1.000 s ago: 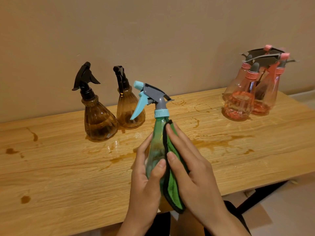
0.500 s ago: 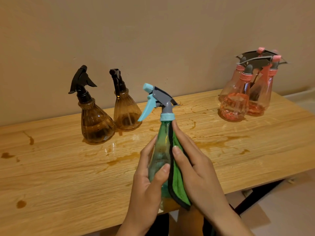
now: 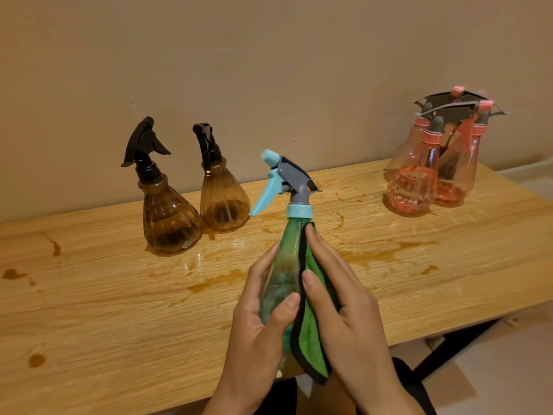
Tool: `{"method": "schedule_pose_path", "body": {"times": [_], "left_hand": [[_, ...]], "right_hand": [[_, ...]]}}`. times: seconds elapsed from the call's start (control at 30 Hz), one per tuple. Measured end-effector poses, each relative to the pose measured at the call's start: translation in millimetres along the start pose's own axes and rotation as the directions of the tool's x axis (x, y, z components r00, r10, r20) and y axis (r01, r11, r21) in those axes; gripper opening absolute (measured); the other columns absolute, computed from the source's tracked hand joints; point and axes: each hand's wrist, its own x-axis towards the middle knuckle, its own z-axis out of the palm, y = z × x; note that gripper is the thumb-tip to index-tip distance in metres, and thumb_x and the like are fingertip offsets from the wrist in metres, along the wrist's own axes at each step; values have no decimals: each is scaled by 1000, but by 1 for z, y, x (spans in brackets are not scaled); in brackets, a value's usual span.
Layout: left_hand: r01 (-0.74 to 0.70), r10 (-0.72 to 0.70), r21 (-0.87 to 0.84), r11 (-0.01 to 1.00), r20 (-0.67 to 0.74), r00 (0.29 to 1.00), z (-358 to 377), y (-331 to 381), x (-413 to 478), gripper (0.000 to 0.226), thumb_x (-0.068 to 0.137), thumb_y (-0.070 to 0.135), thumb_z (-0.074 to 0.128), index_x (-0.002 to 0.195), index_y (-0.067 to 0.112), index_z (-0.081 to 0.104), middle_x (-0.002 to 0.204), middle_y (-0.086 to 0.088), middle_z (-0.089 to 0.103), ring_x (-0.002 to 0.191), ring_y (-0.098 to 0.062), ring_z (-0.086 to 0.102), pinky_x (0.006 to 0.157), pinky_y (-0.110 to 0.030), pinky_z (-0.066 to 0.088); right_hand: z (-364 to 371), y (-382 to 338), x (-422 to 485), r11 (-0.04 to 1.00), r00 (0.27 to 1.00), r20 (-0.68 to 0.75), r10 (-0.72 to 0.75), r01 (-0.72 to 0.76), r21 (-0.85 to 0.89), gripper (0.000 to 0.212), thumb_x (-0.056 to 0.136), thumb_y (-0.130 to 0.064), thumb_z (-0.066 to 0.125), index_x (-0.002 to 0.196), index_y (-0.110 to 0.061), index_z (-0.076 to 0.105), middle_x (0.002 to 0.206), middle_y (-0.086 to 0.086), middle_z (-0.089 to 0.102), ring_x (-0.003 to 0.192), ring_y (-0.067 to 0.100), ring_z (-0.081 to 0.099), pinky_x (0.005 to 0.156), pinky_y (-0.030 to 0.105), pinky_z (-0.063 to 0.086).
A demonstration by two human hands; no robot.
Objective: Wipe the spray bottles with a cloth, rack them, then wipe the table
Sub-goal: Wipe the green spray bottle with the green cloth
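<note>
1. Between both hands at 6 o'clock is the green spray bottle (image 3: pixel 282 265): left hand (image 3: pixel 257 333) grips it, right hand (image 3: pixel 347 319) presses a green cloth (image 3: pixel 308 333) against it, fingers straight.
2. Stained wooden table (image 3: pixel 104 310); beige wall (image 3: pixel 269 70) behind.

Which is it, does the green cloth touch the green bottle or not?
Touching. The head view shows the right hand pressing the cloth flat against the side of the bottle, with no gap between them.
</note>
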Motion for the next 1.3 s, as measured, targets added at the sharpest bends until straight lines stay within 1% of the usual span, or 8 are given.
{"method": "schedule_pose_path", "body": {"times": [0.4, 0.57, 0.73, 0.83, 0.97, 1.03, 1.17, 1.3], "left_hand": [[-18, 16, -42, 999, -51, 999, -2, -2, 0, 56, 73, 43, 73, 128, 51, 63, 133, 7, 69, 121, -19, 69, 92, -26, 57], [-9, 9, -14, 1000, -7, 1000, -1, 0, -2, 55, 72, 42, 73, 126, 52, 64, 133, 11, 69, 122, -15, 68, 90, -24, 57], [-17, -5, -149, 989, -149, 989, -6, -4, 1, 58, 68, 43, 73, 125, 45, 67, 131, 0, 71, 121, -26, 68, 97, -46, 54], [-6, -26, -213, 977, -150, 988, -6, -3, 1, 56, 64, 39, 75, 119, 43, 69, 125, -2, 73, 116, -27, 71, 87, -36, 61], [-53, 46, -57, 997, -110, 993, -3, 0, -1, 75, 58, 55, 92, 127, 47, 63, 132, 6, 70, 120, -17, 69, 90, -25, 57], [-72, 72, 9, 997, -116, 991, -2, -1, -2, 77, 61, 67, 88, 131, 51, 61, 136, 12, 67, 124, -13, 67, 93, -24, 56], [-119, 119, 16, 993, -78, 990, 2, -2, -2, 57, 81, 48, 65, 136, 57, 53, 142, 22, 60, 132, -5, 59, 99, -20, 51], [-130, 133, 76, 989, -29, 991, 4, -3, -4, 57, 84, 46, 64, 138, 57, 50, 143, 26, 57, 132, -3, 58, 97, -15, 50]], "right_hand": [[2, 1, -25, 1000, 999, 31, 19, -18, -21, 49, 97, -54, 51, 143, -65, 37, 157, -36, 30, 145, -10, 29, 108, 7, 33], [-1, -5, 3, 987, 996, -22, 86, -82, 137, 48, 97, -45, 55, 137, -67, 41, 139, -39, 51, 131, -10, 49, 106, 26, 49], [9, -4, -18, 1000, 998, 58, 19, -20, 21, 51, 96, -54, 50, 143, -65, 36, 156, -36, 32, 145, -11, 28, 105, 3, 30], [12, -4, -29, 997, 997, 56, 57, -60, 57, 49, 92, -59, 45, 139, -70, 37, 156, -38, 29, 145, -13, 25, 103, 0, 30], [11, -1, -32, 997, 1000, 3, 21, -21, 78, 46, 94, -57, 46, 139, -66, 42, 156, -35, 33, 146, -9, 27, 106, 2, 29], [9, 2, -34, 999, 999, -34, -14, 15, 36, 45, 97, -52, 47, 141, -60, 46, 157, -30, 35, 146, -5, 31, 106, 4, 31], [2, 5, -32, 980, 994, -23, -107, 102, -170, 48, 101, -40, 48, 148, -50, 44, 161, -23, 33, 149, 2, 30, 113, 13, 30], [-4, 0, -7, 992, 998, 31, -50, 53, -111, 49, 104, -45, 45, 150, -57, 32, 158, -31, 32, 146, -8, 29, 111, 8, 29]]}}
